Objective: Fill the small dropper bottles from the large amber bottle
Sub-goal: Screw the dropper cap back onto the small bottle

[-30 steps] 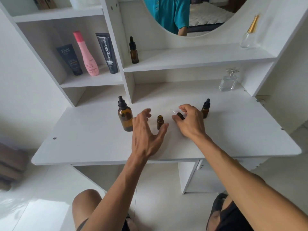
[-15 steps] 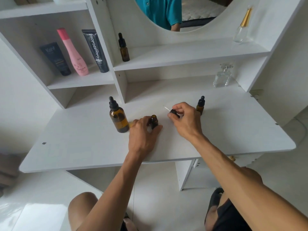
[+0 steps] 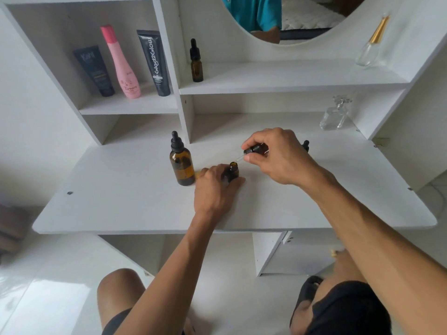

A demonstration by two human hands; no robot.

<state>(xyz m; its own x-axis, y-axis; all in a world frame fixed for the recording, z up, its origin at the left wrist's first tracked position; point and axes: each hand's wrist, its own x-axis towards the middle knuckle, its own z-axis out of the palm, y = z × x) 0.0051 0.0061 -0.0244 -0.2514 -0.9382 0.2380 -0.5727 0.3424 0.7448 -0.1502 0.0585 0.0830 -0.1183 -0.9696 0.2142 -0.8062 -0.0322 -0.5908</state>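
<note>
Both forearms reach in from the near edge over the white counter. The left hand lies low on the surface, knuckles up, its fingers curled round the small open dropper bottle and steadying it upright near the middle of the counter. The right hand is raised just above and to the right of it, wrist bent, thumb and fingers pinching the black dropper cap. The glass pipette slants down to the left, with its tip at the mouth of the small bottle.

The large amber bottle stands just left of the left hand with its black dropper top on, partly filled. A second small dropper bottle shows only its black top behind the right hand. A third stands on the far shelf under the mirror.

In the left cubby stand a dark tube that seems to read "Kahf", a pink bottle with small writing near its base that I can't make out for certain, and a black tube lettered "Glad2Glow". Two clear glass perfume bottles are on the right, one with a gold cap on the shelf and one at the far side of the counter.
</note>
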